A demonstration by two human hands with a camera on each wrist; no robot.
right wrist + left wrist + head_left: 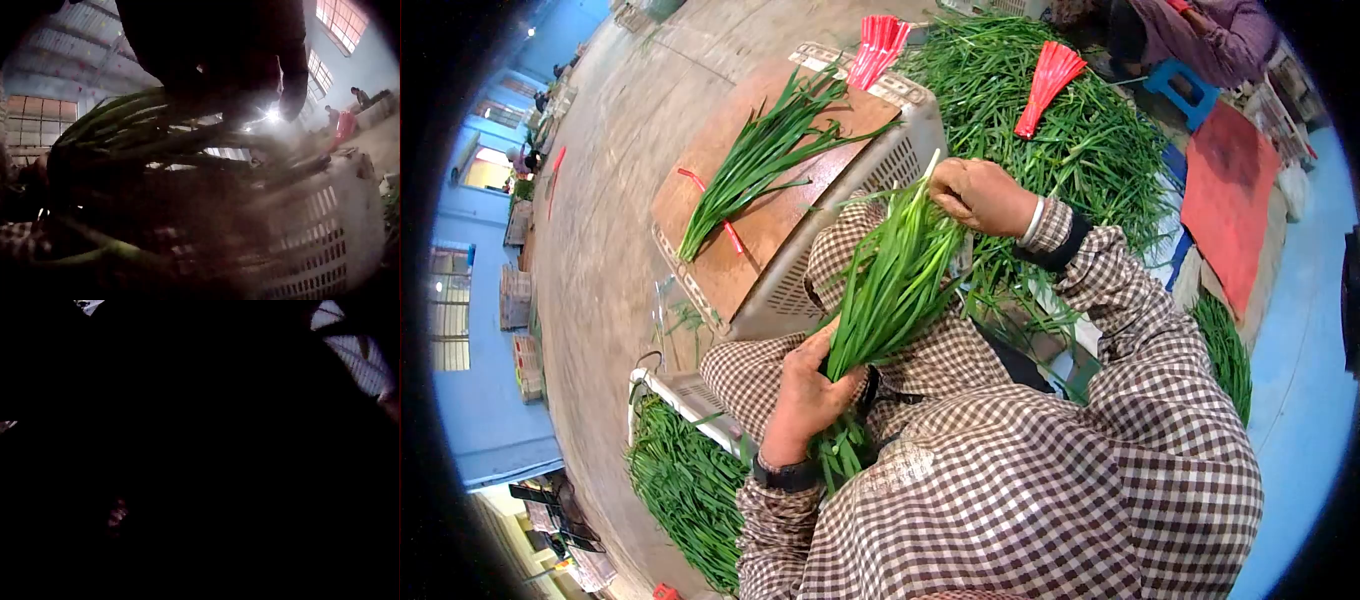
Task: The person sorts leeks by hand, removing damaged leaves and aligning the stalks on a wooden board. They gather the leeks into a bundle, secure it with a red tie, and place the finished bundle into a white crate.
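A bunch of long green chive leaves point(890, 285) stands over my lap. My left hand point(810, 395) grips the bunch low down, fingers curled round its stems. My right hand point(980, 195) pinches the leaf tips at the top of the bunch. In the right wrist view the same leaves point(156, 134) pass under my dark fingers point(250, 69). The left wrist view is almost black and shows nothing I can name.
An upturned grey crate point(870, 185) with a brown board point(770, 215) holds another chive bundle point(755, 160) and red ties point(730, 235). Loose chives are heaped at the back point(1090, 130) and in a crate at lower left point(685, 485). Red tie bundles point(1048, 85) lie on the heap. A person sits at top right point(1210, 35).
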